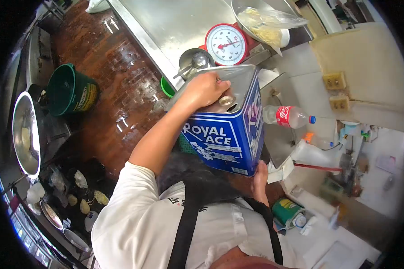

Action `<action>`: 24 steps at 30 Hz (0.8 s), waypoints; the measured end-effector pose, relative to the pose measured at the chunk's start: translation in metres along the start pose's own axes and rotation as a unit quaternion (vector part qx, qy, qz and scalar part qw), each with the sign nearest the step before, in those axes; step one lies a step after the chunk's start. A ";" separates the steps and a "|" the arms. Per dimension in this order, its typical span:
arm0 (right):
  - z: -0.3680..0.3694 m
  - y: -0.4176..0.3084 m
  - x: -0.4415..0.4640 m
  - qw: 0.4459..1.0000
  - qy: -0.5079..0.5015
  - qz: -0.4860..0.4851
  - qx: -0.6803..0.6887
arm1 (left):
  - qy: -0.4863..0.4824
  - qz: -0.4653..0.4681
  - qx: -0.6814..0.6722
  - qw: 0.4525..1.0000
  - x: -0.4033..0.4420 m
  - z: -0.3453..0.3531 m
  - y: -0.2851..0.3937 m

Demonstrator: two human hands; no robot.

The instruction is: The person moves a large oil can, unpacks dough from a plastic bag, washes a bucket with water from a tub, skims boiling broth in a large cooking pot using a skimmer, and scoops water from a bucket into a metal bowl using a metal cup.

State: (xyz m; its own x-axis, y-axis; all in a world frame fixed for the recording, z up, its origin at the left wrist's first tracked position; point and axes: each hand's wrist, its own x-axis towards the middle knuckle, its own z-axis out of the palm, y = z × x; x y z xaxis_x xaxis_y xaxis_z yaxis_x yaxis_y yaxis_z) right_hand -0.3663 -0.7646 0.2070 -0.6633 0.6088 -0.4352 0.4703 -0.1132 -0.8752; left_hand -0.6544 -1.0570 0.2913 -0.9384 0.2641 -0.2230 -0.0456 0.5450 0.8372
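Note:
A large square blue tin (220, 141) marked "Royal Ace" is held up in front of my chest. My left hand (206, 89) is closed round the handle on its metal top, near an opening (231, 107) at the corner. My right hand (259, 179) supports the tin at its lower corner; part of that hand is hidden behind it. Just beyond the tin's top, a metal bowl (184, 60) with a ladle (199, 60) in it sits by a red dial scale (226, 44).
The steel table (161, 22) carries a large bowl (242, 6) with a plastic bag. A Coca-Cola bottle (285, 116) lies right of the tin. On the wet brick floor (116, 62) stands a dark green bucket (72, 89). Wall outlets (334, 81) are at right.

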 end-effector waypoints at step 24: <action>0.016 -0.133 -0.027 0.995 0.025 -0.034 -0.091 | -0.059 0.041 -0.125 0.990 0.069 -0.033 -0.053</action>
State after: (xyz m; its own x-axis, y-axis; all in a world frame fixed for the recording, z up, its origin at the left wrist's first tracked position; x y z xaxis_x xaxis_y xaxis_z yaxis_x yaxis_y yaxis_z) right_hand -0.4207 -0.7789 0.3321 -0.6702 0.6483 -0.3614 0.5258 0.0711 -0.8476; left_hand -0.7277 -1.0939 0.2480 -0.8964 0.3990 -0.1931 -0.0677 0.3074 0.9492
